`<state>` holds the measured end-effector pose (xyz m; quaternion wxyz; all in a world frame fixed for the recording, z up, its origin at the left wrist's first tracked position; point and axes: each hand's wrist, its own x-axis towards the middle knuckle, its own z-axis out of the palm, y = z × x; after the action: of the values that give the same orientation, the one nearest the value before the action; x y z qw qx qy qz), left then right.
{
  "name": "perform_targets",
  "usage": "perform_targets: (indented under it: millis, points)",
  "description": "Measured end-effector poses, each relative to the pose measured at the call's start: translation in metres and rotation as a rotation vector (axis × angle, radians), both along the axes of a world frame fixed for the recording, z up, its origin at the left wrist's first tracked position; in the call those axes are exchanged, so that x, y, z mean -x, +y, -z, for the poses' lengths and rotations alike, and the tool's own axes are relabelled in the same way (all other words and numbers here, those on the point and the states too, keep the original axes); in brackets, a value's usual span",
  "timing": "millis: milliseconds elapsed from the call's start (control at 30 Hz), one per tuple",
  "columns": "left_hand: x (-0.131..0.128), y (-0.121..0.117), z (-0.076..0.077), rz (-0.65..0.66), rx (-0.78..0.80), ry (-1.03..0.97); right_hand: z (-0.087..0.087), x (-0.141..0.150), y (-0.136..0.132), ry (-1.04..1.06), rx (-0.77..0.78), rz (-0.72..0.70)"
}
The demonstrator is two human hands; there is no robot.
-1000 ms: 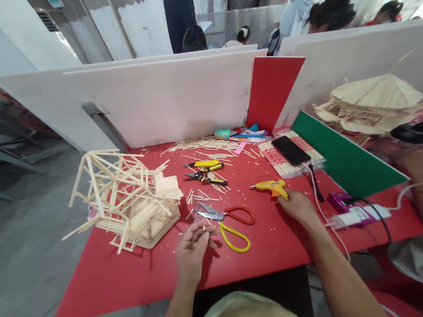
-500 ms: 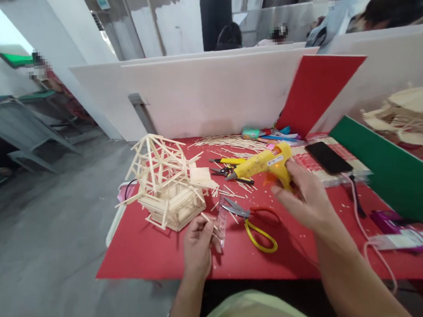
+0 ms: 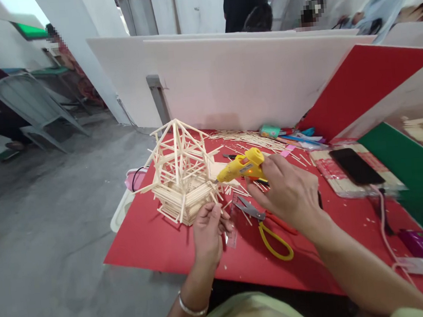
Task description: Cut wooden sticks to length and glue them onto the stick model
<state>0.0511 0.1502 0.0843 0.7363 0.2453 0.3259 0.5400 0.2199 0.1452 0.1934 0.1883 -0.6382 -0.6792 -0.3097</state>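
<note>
My right hand (image 3: 290,184) is wrapped round a yellow glue gun (image 3: 242,166), whose nozzle points left at the right side of a small house-like model (image 3: 180,180) made of thin wooden sticks. Whether the nozzle touches the model I cannot tell. Just below the nozzle, my left hand (image 3: 210,227) pinches a short wooden stick (image 3: 220,209) between thumb and fingers, close to the model's lower right edge. Scissors (image 3: 262,215) with one yellow and one red handle lie under my right hand. A clear ruler (image 3: 231,237) is partly hidden by my left hand.
Loose sticks (image 3: 248,138) lie along the back of the red table (image 3: 149,251), before a white board (image 3: 227,79). To the right are a phone (image 3: 356,165) on packed sticks, a pink cable (image 3: 383,223) and a green board (image 3: 410,177). People are behind the board.
My right hand has brought the glue gun left and down to the model. My left hand still pinches a stick beside it. The camera view has shifted left and down.
</note>
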Motion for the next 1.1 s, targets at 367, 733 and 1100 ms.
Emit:
perform_targets:
  millis: [367,733,1100]
  points:
    - [-0.001,0.013,0.003,-0.035,-0.011,0.039,0.010,0.009,0.016,-0.069,0.005,-0.030]
    - [-0.006,0.018,0.006,-0.077,-0.010,0.037,0.014,0.008,0.019,-0.079,-0.012,-0.047]
    - [-0.010,0.018,0.004,-0.086,-0.019,0.039,0.016,0.006,0.023,-0.076,-0.007,-0.061]
